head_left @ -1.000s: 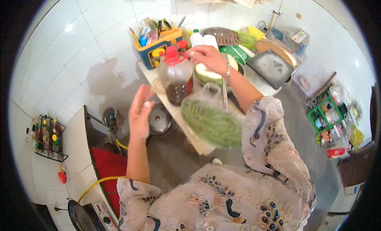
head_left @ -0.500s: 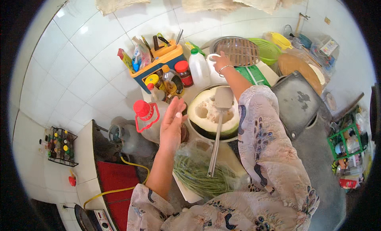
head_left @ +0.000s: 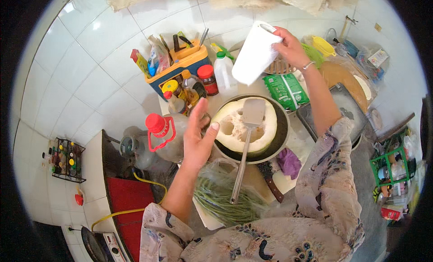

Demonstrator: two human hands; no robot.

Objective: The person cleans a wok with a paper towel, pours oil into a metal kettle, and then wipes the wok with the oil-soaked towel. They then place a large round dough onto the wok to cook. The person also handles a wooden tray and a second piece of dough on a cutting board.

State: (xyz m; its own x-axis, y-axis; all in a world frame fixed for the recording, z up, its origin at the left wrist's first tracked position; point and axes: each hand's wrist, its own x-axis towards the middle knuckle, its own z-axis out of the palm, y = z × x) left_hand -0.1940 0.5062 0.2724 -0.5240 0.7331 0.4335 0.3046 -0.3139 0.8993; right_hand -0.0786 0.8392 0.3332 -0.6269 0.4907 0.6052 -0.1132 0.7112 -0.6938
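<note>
White roll: we saw a white paper roll (head_left: 255,52) lifted above the back of the counter, tilted, top end toward the tiled wall (head_left: 90,59).
Right hand: our right hand (head_left: 291,45) gripped the roll's upper right end, fingers wrapped on it, bracelet at the wrist.
Roll vs hand: roll hung left of and below the right hand, touching it; well apart from the left hand.
Left hand: our left hand (head_left: 198,138) was spread wide, palm open, holding nothing, thumb near the rim of the dark pan (head_left: 279,145).
Near left hand: clear bottle with red cap and handle (head_left: 164,131) just left of it; we could not tell if they touched.
Pan contents: halved pale squash (head_left: 246,127) lay in the pan, a metal spatula (head_left: 246,145) resting across it, handle pointing toward us.
Under the roll: white plastic bottle with green cap (head_left: 224,72) and a green packet (head_left: 285,91) stood below the roll, apart from it.
Back left: orange and blue caddy (head_left: 182,66) with utensils, sauce jars just beside it.
Front: bag of green beans (head_left: 225,201) lay below the pan; knife (head_left: 270,183) and purple cloth (head_left: 288,163) beside it.
Right side: dark tray (head_left: 343,113) lay beyond our right forearm.
</note>
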